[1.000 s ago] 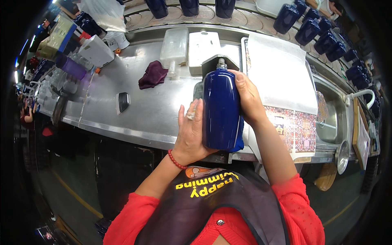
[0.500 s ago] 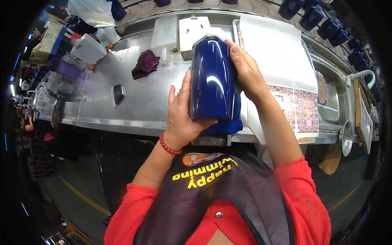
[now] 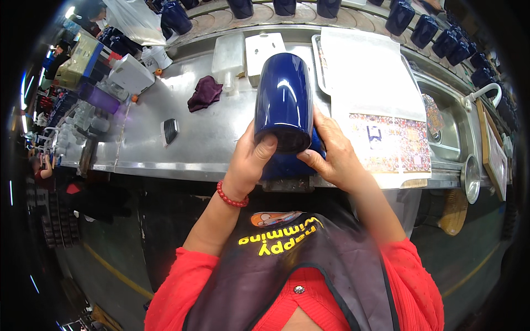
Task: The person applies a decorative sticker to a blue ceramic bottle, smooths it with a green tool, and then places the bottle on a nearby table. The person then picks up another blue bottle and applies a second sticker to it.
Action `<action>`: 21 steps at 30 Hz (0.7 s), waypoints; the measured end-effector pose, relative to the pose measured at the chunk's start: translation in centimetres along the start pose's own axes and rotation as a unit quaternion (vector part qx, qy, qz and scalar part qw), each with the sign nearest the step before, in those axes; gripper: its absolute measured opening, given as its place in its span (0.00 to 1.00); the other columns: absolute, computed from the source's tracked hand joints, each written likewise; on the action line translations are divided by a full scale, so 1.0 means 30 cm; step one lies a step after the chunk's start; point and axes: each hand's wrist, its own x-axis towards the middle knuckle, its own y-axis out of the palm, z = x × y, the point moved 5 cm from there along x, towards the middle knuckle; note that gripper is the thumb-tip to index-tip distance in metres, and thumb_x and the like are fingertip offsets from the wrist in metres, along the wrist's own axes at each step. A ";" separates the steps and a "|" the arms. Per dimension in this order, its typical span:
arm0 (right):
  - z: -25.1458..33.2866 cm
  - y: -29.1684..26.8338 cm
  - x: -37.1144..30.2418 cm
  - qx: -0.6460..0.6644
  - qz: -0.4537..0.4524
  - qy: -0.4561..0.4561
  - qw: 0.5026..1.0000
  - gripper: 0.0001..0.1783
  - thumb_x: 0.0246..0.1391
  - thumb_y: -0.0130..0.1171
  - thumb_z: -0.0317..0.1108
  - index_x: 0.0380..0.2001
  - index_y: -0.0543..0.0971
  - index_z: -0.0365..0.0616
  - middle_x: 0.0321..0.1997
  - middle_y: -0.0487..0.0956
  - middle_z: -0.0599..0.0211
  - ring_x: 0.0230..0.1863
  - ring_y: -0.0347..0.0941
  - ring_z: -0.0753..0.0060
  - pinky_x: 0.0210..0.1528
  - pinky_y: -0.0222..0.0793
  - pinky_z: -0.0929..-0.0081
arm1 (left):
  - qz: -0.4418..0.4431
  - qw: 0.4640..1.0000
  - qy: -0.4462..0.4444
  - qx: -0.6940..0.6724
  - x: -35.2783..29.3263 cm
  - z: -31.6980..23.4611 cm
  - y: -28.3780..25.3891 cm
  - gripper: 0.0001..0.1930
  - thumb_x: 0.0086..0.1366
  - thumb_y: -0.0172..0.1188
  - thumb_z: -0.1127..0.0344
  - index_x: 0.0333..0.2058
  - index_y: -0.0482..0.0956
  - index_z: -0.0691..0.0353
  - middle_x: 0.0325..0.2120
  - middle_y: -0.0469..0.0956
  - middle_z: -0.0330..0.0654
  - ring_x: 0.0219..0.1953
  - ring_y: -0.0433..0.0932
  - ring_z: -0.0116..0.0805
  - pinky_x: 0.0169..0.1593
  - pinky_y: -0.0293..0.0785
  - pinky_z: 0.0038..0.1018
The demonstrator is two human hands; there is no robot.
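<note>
A glossy dark blue ceramic jar (image 3: 283,91) is held up between both hands above the steel counter's front edge. Its base end tilts down toward me, with a dark underside showing. My left hand (image 3: 251,157) grips the lower left side, thumb over the bottom rim. On the lower right, my right hand (image 3: 335,151) is closed around it, thumb near the base. Behind and below the jar, a blue cloth (image 3: 287,169) lies at the counter edge, partly hidden. Right of the hands are patterned decal sheets (image 3: 389,140) under white paper (image 3: 364,71).
The steel counter (image 3: 149,140) holds a maroon cloth (image 3: 205,94), a small black-and-white block (image 3: 170,131), a clear plastic container (image 3: 228,55) and a white box (image 3: 265,47). A sink (image 3: 444,118) stands at right. More blue jars (image 3: 425,30) line a rack behind.
My right hand has slid from the jar's upper right down to its lower right side. The jar has tilted, so its base faces me more. My left thumb has moved onto its bottom rim.
</note>
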 end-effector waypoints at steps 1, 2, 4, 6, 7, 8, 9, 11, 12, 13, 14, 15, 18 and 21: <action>0.002 -0.001 0.008 -0.001 -0.004 0.011 1.000 0.48 0.59 0.66 0.51 0.72 0.59 0.32 0.69 0.67 0.38 0.70 0.65 0.41 0.71 0.59 0.58 | -0.003 1.000 -0.015 -0.008 -0.001 0.003 -0.003 0.38 0.71 0.63 0.47 0.64 0.64 0.74 0.57 0.74 0.47 0.57 0.74 0.32 0.60 0.71 0.28; 0.014 -0.005 0.015 -0.011 -0.010 -0.008 1.000 0.47 0.58 0.67 0.46 0.71 0.60 0.31 0.69 0.67 0.37 0.69 0.65 0.39 0.70 0.60 0.57 | -0.007 0.999 -0.017 0.033 -0.005 -0.001 -0.012 0.38 0.70 0.64 0.48 0.64 0.64 0.74 0.57 0.75 0.47 0.57 0.74 0.32 0.61 0.70 0.29; 0.029 -0.018 0.027 -0.031 -0.011 -0.029 0.999 0.45 0.54 0.70 0.35 0.70 0.60 0.29 0.67 0.68 0.36 0.66 0.66 0.36 0.69 0.62 0.54 | -0.023 0.993 -0.032 0.114 -0.009 0.003 -0.024 0.38 0.69 0.66 0.48 0.64 0.64 0.74 0.56 0.76 0.49 0.58 0.73 0.33 0.62 0.69 0.30; 0.043 -0.036 0.031 -0.057 -0.014 -0.052 0.997 0.45 0.54 0.70 0.35 0.70 0.62 0.30 0.67 0.68 0.36 0.66 0.66 0.36 0.68 0.63 0.53 | -0.045 0.985 -0.011 0.167 -0.012 0.003 -0.025 0.40 0.67 0.68 0.49 0.64 0.64 0.74 0.55 0.75 0.51 0.59 0.73 0.35 0.63 0.68 0.32; 0.052 -0.043 0.030 -0.069 -0.017 -0.069 0.995 0.44 0.53 0.70 0.35 0.70 0.62 0.31 0.67 0.68 0.36 0.66 0.66 0.36 0.68 0.63 0.53 | -0.056 0.981 0.008 0.183 -0.014 0.001 -0.022 0.41 0.65 0.70 0.49 0.65 0.64 0.73 0.55 0.75 0.53 0.60 0.72 0.38 0.64 0.67 0.33; 0.051 -0.046 0.028 -0.071 -0.007 -0.061 0.996 0.45 0.54 0.70 0.35 0.71 0.62 0.33 0.68 0.68 0.38 0.67 0.65 0.37 0.69 0.62 0.54 | -0.097 0.967 0.049 0.231 -0.018 -0.009 -0.024 0.42 0.64 0.71 0.48 0.65 0.64 0.73 0.56 0.75 0.54 0.60 0.72 0.40 0.64 0.67 0.35; 0.051 -0.043 0.026 -0.075 0.002 -0.055 0.996 0.45 0.54 0.70 0.36 0.71 0.62 0.35 0.69 0.67 0.40 0.68 0.65 0.38 0.70 0.62 0.55 | -0.132 0.949 0.094 0.270 -0.025 -0.018 -0.024 0.43 0.63 0.72 0.48 0.65 0.64 0.73 0.56 0.74 0.55 0.61 0.72 0.42 0.64 0.67 0.36; 0.047 -0.039 0.019 -0.084 0.001 -0.041 0.996 0.46 0.51 0.71 0.32 0.72 0.63 0.39 0.70 0.67 0.42 0.69 0.64 0.39 0.70 0.62 0.54 | -0.155 0.912 0.132 0.356 -0.040 -0.018 -0.022 0.44 0.61 0.72 0.47 0.65 0.64 0.72 0.57 0.72 0.57 0.61 0.71 0.49 0.66 0.65 0.40; 0.049 -0.035 0.013 -0.091 0.001 -0.048 0.995 0.45 0.50 0.71 0.31 0.71 0.64 0.38 0.70 0.67 0.42 0.69 0.64 0.39 0.70 0.62 0.55 | -0.151 0.892 0.126 0.406 -0.048 -0.011 -0.028 0.45 0.60 0.72 0.46 0.65 0.65 0.72 0.58 0.71 0.58 0.61 0.70 0.53 0.67 0.63 0.42; 0.052 -0.038 0.006 -0.090 -0.019 -0.068 0.993 0.45 0.50 0.71 0.31 0.70 0.65 0.38 0.69 0.67 0.42 0.69 0.65 0.39 0.70 0.63 0.55 | -0.137 0.882 0.119 0.436 -0.054 0.000 -0.038 0.44 0.61 0.72 0.45 0.64 0.65 0.71 0.58 0.72 0.57 0.61 0.70 0.54 0.67 0.61 0.43; 0.047 -0.033 -0.002 -0.109 -0.007 -0.069 0.992 0.43 0.49 0.71 0.30 0.69 0.66 0.38 0.69 0.68 0.43 0.68 0.65 0.40 0.69 0.64 0.55 | -0.118 0.867 0.102 0.474 -0.060 0.027 -0.040 0.42 0.61 0.71 0.44 0.64 0.67 0.70 0.58 0.72 0.56 0.62 0.69 0.54 0.69 0.58 0.46; 0.046 -0.043 -0.014 -0.119 -0.018 -0.097 0.988 0.42 0.49 0.71 0.29 0.68 0.67 0.38 0.69 0.68 0.44 0.68 0.66 0.41 0.68 0.65 0.56 | -0.112 0.856 0.096 0.496 -0.067 0.049 -0.048 0.41 0.62 0.70 0.44 0.63 0.68 0.68 0.58 0.73 0.55 0.62 0.69 0.54 0.70 0.56 0.49; -0.012 -0.111 -0.061 -0.147 -0.025 -0.072 0.986 0.32 0.49 0.68 0.24 0.61 0.75 0.38 0.64 0.74 0.47 0.64 0.70 0.44 0.64 0.69 0.57 | -0.117 0.799 0.126 0.577 -0.085 0.102 -0.047 0.39 0.63 0.68 0.42 0.62 0.71 0.66 0.56 0.75 0.54 0.65 0.66 0.55 0.71 0.49 0.55; -0.151 -0.246 -0.122 -0.287 0.000 0.025 0.958 0.24 0.49 0.63 0.20 0.53 0.80 0.38 0.60 0.77 0.50 0.59 0.74 0.48 0.59 0.74 0.59 | -0.118 0.784 0.147 0.592 -0.084 0.106 -0.036 0.40 0.63 0.67 0.40 0.63 0.71 0.66 0.60 0.72 0.54 0.67 0.62 0.59 0.71 0.49 0.56</action>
